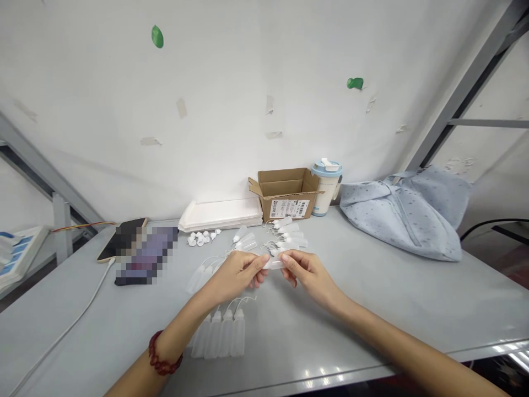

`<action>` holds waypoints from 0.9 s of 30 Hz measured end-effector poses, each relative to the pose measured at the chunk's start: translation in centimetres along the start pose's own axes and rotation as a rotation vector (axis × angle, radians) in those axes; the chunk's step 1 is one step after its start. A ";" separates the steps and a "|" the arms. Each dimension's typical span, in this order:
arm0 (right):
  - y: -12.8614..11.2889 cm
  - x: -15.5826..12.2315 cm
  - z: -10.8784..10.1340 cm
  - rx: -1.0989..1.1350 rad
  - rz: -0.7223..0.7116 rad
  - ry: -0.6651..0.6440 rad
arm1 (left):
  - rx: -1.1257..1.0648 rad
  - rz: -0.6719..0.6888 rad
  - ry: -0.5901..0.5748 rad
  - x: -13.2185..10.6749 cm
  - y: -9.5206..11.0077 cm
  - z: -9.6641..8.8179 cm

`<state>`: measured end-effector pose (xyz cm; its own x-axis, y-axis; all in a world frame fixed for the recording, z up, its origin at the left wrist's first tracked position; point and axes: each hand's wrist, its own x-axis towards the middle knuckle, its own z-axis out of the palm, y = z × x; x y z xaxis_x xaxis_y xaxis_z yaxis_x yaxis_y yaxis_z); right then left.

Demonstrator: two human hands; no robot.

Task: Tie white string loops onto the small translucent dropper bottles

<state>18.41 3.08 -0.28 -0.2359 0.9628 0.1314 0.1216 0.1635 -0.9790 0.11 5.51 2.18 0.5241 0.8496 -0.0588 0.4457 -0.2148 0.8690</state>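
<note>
Between my two hands is a small translucent plastic bottle (274, 263), lying roughly sideways above the table. My left hand (239, 271) pinches its left end with thumb and fingers; my right hand (308, 273) grips the right end. Fingers cover most of both ends. Just beyond the hands lie several similar bottles (295, 235) with thin white tubes. More bottles (196, 280) lie partly hidden behind my left forearm. Nearer the table's front edge, several bottles with tubes (225, 336) lie side by side. Small white caps (201, 239) form a loose cluster at the back.
At the back stand a stack of white trays (223, 214), an open cardboard box (289, 207) and a lidded cup (326, 190). A blue cloth bag (405, 218) lies right. Two phones, one dark (119, 240) and one pixelated (149, 256), lie left beside a white cable (78, 320).
</note>
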 end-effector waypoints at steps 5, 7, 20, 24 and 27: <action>-0.1 -0.1 -0.1 -0.010 0.002 0.000 | 0.066 0.003 0.042 -0.1 0.2 0.3; -0.1 -0.1 -0.2 -0.012 0.008 -0.005 | 0.113 0.042 0.055 -0.1 0.3 0.3; 0.7 1.2 -1.3 0.000 -0.020 0.108 | 0.462 0.285 0.220 -0.3 0.8 0.0; 1.6 2.2 -3.0 0.036 0.002 0.256 | 0.666 0.685 0.403 -3.2 4.7 0.6; 2.1 2.7 -4.2 0.039 0.026 0.325 | 0.689 0.976 0.440 -6.6 8.1 2.5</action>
<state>22.11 6.91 -1.32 0.0877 0.9858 0.1431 0.0851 0.1357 -0.9871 2.08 -3.07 8.33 0.6207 0.2574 0.7406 0.3647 -0.9310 0.0179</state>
